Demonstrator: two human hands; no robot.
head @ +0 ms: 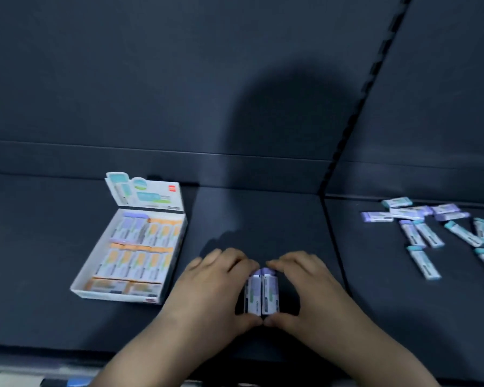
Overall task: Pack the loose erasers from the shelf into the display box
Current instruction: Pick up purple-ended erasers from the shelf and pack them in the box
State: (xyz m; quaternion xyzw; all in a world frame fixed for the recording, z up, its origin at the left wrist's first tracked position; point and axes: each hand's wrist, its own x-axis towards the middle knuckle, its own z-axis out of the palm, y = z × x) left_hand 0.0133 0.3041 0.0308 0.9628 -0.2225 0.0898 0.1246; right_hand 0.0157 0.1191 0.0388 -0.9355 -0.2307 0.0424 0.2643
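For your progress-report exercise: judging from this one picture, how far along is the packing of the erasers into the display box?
Done: the display box already holds rows of orange and purple erasers, nearly full. In hand: the left hand and right hand together square up a small bundle of purple erasers on the shelf, not yet boxed. Left: a scatter of loose erasers lies at the right.
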